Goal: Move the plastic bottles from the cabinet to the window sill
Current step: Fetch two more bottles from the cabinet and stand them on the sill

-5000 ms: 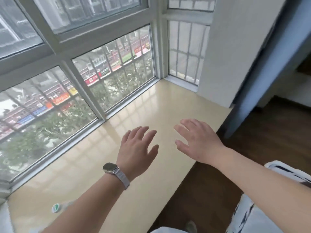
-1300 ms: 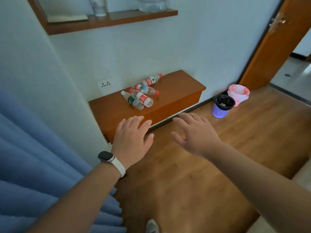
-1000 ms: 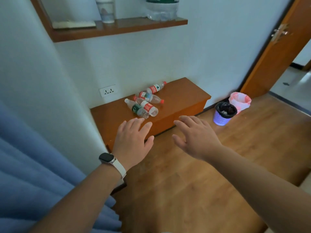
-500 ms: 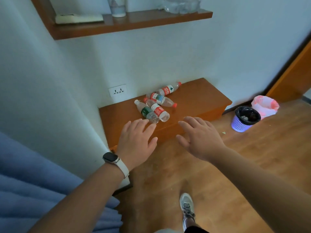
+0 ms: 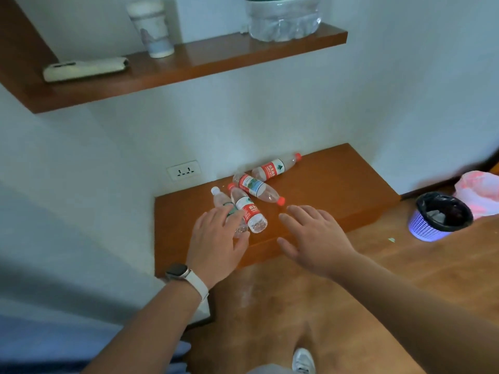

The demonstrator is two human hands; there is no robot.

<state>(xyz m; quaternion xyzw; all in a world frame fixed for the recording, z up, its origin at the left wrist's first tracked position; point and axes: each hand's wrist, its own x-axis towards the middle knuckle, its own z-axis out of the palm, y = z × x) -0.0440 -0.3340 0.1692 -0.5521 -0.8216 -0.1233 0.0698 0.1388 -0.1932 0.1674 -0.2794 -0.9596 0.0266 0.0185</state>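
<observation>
Bottles [image 5: 256, 187] flat on cabinet [image 5: 337, 184], nothing grasped

Left hand [image 5: 216, 245], a watch [image 5: 176, 271] on its wrist, reaches out with fingers straight and spread over the green-label bottle [image 5: 222, 201]; whether they touch it cannot be told. The red-label bottle [image 5: 248, 210] lies alongside, and two more lie behind, towards the wall. Right hand [image 5: 316, 238] hovers at the cabinet's front edge, fingers loose, holding nothing. A purple wastebasket [image 5: 432, 230] stands on the floor, far right.

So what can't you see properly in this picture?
Head view:
- White-capped bottle: lower half behind the left grip.
- Big jug on the shelf: top cut by the upper edge.
- Pink bag: blurred, cut by the right edge.
- Bin contents: too dark.
</observation>
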